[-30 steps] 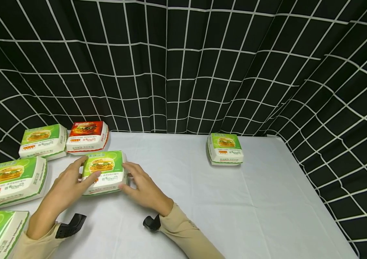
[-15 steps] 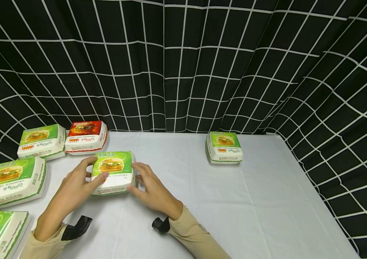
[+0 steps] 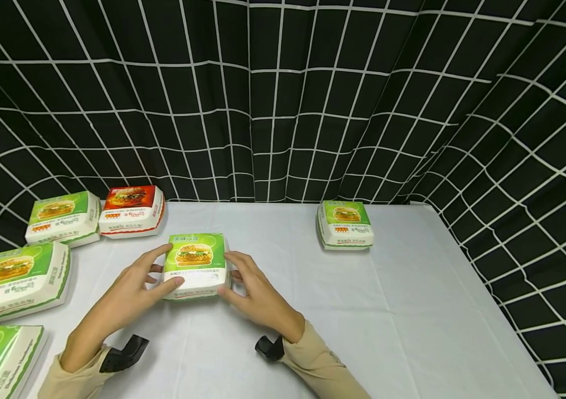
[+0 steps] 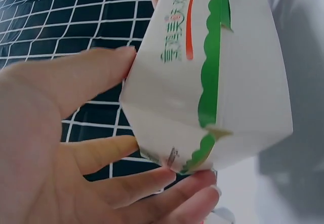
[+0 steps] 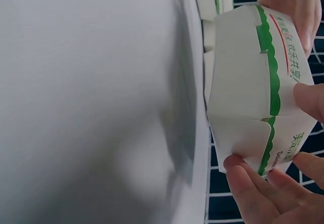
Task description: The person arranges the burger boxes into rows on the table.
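Note:
A green-and-white hamburger box with a burger picture on its lid is level between both hands, left of the middle of the white table. My left hand grips its left side, thumb at the near lid edge and fingers along the side. From the right, my right hand holds the opposite side with thumb and fingers. The left wrist view shows the box with the left fingertips on its lower corner. In the right wrist view, the right fingers press the side of the same box.
A red hamburger box and a green one stand at the back left. Two more green boxes, one farther back and one cut off at the front corner, line the left. Another green box stands back right. Black gridded curtain surrounds the table.
Both hands have moved the held hamburger box to the right, away from the boxes at the left. The other boxes have kept their places on the table.

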`<state>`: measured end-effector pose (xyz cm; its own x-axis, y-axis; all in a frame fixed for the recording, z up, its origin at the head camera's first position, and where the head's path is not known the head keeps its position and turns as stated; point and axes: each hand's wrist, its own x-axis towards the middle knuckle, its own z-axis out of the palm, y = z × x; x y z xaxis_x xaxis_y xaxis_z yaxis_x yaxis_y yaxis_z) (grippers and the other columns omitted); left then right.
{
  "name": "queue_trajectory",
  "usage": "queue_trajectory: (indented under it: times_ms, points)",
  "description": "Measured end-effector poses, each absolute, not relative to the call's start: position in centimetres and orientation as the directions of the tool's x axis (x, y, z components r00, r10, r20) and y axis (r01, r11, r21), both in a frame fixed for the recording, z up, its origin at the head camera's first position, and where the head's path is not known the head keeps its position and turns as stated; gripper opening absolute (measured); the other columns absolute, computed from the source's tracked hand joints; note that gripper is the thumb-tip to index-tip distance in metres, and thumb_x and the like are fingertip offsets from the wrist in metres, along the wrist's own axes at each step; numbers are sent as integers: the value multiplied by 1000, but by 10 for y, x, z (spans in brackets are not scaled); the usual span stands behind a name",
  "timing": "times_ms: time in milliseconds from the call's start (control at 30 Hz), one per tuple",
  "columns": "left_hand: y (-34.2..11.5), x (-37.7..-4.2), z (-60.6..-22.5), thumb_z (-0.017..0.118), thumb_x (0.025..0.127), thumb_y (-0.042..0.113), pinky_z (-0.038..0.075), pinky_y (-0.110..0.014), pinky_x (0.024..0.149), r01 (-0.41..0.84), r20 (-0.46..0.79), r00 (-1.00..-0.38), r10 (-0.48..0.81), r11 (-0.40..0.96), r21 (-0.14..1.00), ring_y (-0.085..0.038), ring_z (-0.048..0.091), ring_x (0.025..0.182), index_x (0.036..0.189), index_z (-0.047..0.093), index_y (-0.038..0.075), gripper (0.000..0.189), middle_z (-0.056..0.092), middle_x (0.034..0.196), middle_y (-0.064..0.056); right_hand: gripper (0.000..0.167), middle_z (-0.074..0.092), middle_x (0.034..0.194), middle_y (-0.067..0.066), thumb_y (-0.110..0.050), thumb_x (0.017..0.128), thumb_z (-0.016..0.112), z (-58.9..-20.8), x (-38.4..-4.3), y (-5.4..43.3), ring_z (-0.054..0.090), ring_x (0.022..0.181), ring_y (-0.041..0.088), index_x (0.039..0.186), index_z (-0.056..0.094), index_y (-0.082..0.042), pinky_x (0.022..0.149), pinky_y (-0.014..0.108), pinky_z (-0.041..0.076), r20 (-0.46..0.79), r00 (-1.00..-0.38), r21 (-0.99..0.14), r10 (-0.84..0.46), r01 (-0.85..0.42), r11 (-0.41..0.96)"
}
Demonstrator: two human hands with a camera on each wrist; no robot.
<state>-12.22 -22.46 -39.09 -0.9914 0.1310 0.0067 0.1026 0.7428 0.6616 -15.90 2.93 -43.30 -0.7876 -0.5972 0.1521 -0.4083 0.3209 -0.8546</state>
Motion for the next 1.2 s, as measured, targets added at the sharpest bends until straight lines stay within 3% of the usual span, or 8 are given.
queue_trajectory:
  times_ms: [533, 800, 1200]
  points:
    - [-200, -122, -406, 77, 85, 42, 51, -42, 83, 181, -26, -960, 277, 691, 700, -31, 59, 116, 153, 31, 9, 88, 45, 147, -17, 64, 34, 154, 12, -19, 96, 66, -436, -154, 70, 49, 135, 22, 150, 35, -5, 109, 34, 46, 128, -803, -846, -582, -394, 359]
    - [-184, -122, -417, 77, 84, 43, 51, -38, 82, 206, -26, -950, 312, 686, 698, -21, 62, 109, 153, 32, 14, 87, 45, 150, -13, 64, 37, 151, 11, -16, 94, 69, -434, -148, 90, 54, 129, 23, 148, 37, -5, 106, 37, 48, 99, -813, -849, -574, -370, 378]
    - [-159, -127, -423, 77, 86, 39, 51, -43, 89, 270, 40, -941, 335, 677, 684, -20, 61, 110, 152, 35, 15, 81, 41, 154, -7, 71, 36, 153, 11, -18, 92, 72, -427, -150, 113, 60, 123, 30, 150, 33, -10, 104, 38, 50, 18, -846, -866, -532, -279, 414]
